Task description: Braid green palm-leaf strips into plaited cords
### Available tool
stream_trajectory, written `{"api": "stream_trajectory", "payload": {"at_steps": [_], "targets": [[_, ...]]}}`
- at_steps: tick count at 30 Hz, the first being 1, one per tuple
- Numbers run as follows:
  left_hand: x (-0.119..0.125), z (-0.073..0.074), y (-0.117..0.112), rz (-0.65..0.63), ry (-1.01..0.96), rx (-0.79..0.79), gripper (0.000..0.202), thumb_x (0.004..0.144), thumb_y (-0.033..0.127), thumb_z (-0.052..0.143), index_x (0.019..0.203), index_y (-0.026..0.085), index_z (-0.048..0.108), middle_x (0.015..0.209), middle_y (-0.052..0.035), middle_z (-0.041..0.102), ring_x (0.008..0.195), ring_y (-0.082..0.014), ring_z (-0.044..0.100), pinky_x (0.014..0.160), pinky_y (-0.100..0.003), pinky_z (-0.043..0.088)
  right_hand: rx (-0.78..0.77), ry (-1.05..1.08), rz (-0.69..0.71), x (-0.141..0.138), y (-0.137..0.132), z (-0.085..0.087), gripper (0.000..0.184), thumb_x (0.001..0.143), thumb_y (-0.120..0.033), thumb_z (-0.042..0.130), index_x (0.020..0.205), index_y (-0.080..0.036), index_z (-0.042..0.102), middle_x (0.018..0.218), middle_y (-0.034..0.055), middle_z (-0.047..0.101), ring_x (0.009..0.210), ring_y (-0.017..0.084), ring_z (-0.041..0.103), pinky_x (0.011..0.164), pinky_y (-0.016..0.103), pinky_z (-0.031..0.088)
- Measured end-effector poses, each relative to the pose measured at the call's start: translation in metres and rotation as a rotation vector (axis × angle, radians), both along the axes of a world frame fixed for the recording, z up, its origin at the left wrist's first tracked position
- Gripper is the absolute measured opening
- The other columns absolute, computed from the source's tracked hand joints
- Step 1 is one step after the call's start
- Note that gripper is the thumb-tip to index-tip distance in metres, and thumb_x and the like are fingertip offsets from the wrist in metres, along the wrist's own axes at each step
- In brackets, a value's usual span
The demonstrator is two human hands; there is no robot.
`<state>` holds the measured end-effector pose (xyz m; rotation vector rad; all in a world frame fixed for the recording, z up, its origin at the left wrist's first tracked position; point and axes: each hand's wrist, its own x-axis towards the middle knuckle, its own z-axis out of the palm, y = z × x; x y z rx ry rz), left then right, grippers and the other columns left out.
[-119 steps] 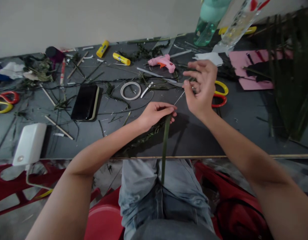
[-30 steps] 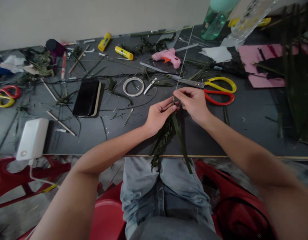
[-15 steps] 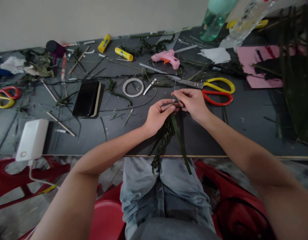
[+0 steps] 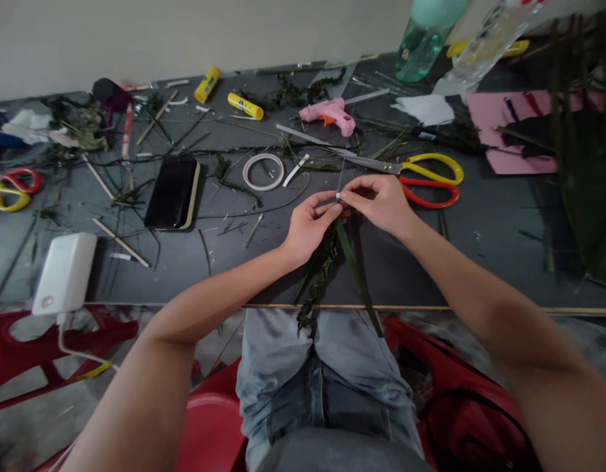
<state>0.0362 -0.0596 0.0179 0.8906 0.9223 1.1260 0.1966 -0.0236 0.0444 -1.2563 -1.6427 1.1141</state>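
My left hand (image 4: 310, 226) is closed on the top of a braided green leaf strip (image 4: 322, 275), which dangles over the table's front edge. A loose flat leaf blade (image 4: 354, 275) hangs beside the braid. My right hand (image 4: 376, 200) meets the left at the top end, thumb and finger pinching a small white piece (image 4: 338, 196) there that looks like tape. From that spot a thin pale strand (image 4: 342, 172) rises toward the pink glue gun (image 4: 329, 115). Scissors (image 4: 420, 172) with one yellow and one red handle lie just beyond my right hand.
Past my hands lie a ring-shaped white tape roll (image 4: 246, 172), glue sticks (image 4: 244, 105) and leaf scraps. To the left are a black phone-like device (image 4: 172, 193) and a white power bank (image 4: 64, 272). Bottles (image 4: 420, 49) and pink paper (image 4: 521, 160) are at the right.
My right fingertips have come down and in against the left fingertips, and the small white piece shows more clearly between them. The hanging leaf blade has swung slightly right.
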Motion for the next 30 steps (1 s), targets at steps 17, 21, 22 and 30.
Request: {"api": "stream_trajectory", "payload": {"at_steps": [17, 21, 22, 30], "targets": [[0.000, 0.000, -0.002, 0.095, 0.149, 0.002, 0.028, 0.077, 0.029, 0.079, 0.099, 0.017, 0.066, 0.088, -0.0028, 0.079, 0.078, -0.0154, 0.074, 0.077, -0.030, 0.060, 0.084, -0.052, -0.105, -0.008, -0.011, 0.007, 0.016, 0.076, -0.032, 0.071, 0.074, -0.018, 0.079, 0.066, 0.0050, 0.073, 0.058, 0.015, 0.061, 0.056, 0.027, 0.044], [-0.001, 0.002, -0.003, 0.115, 0.223, 0.034, 0.028, 0.076, 0.028, 0.080, 0.098, 0.017, 0.067, 0.085, -0.0024, 0.079, 0.076, -0.0153, 0.073, 0.074, -0.029, 0.058, 0.068, -0.067, -0.118, -0.008, -0.010, 0.003, 0.015, 0.074, -0.031, 0.072, 0.074, -0.018, 0.080, 0.068, 0.0054, 0.074, 0.060, 0.015, 0.062, 0.057, 0.027, 0.044], [-0.001, 0.003, -0.003, 0.116, 0.234, 0.044, 0.028, 0.075, 0.028, 0.080, 0.098, 0.017, 0.067, 0.086, -0.0028, 0.079, 0.077, -0.0157, 0.073, 0.075, -0.029, 0.058, 0.062, -0.074, -0.122, -0.008, -0.010, 0.002, 0.015, 0.074, -0.030, 0.072, 0.074, -0.018, 0.080, 0.068, 0.0053, 0.074, 0.061, 0.015, 0.062, 0.057, 0.026, 0.044], [-0.001, 0.001, -0.003, 0.133, 0.238, 0.086, 0.026, 0.074, 0.025, 0.080, 0.096, 0.017, 0.069, 0.090, -0.0036, 0.080, 0.084, -0.0162, 0.076, 0.077, -0.027, 0.059, 0.073, -0.034, -0.129, -0.009, -0.005, -0.007, 0.018, 0.071, -0.027, 0.068, 0.076, -0.016, 0.081, 0.066, 0.0052, 0.074, 0.057, 0.014, 0.062, 0.054, 0.026, 0.043]]}}
